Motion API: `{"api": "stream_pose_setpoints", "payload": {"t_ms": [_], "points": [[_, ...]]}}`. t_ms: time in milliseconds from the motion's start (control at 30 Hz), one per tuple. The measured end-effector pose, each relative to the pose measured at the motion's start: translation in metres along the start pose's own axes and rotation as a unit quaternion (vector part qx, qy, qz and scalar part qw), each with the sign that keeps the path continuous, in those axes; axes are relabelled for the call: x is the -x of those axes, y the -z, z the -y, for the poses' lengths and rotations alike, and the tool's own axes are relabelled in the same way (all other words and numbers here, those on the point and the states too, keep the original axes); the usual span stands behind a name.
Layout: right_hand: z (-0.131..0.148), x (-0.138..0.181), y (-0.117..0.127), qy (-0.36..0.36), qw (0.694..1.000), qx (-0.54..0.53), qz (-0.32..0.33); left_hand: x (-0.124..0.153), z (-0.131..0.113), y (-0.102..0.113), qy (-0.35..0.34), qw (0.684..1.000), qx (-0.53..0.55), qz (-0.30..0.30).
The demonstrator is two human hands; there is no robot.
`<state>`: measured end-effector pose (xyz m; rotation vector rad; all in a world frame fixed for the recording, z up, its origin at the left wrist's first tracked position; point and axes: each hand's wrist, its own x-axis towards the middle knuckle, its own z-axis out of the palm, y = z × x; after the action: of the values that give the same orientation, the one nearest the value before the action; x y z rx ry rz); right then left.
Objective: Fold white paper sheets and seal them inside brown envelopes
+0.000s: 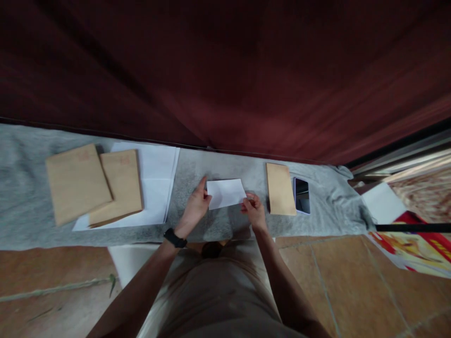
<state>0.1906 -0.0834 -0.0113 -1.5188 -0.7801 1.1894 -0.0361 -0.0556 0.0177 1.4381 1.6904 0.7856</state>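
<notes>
A small white sheet of paper (226, 193), possibly folded, is held between my two hands just over the grey cloth. My left hand (198, 203) pinches its left edge with the thumb, the index finger stretched out past the upper corner. At the lower right corner, the fingers and thumb of my right hand (254, 209) close on the paper. Right of my right hand lies a slim stack of brown envelopes (281, 189). Off to the left, large white sheets (157, 188) lie partly under two piles of brown envelopes (79, 183).
A phone (302, 195) lies beside the right-hand envelopes. The narrow surface is covered with grey cloth (21, 188), and a dark red curtain (225, 84) hangs along its far edge. A red and yellow box (416, 244) stands at the right, near a black bar (412, 228).
</notes>
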Motion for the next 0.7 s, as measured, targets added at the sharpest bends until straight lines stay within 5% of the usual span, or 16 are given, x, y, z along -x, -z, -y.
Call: {"api": "stream_pose_setpoints", "payload": {"t_ms": [133,333,567,700], "points": [[-0.006,0.002,0.008,0.092,0.979,0.180,-0.014,-0.001,-0.005,-0.006,0.014,0.999,0.024,-0.023],[0.001,0.011,0.013,0.231,0.873,0.426,-0.059,-0.005,-0.007,-0.007,0.032,0.999,0.030,-0.018],[0.007,0.010,-0.024,0.362,0.819,0.430,0.115,-0.010,-0.014,-0.005,0.020,0.999,-0.028,0.020],[-0.002,0.011,-0.042,0.366,0.774,0.498,0.138,-0.002,-0.011,-0.007,0.008,0.999,-0.052,0.008]]}}
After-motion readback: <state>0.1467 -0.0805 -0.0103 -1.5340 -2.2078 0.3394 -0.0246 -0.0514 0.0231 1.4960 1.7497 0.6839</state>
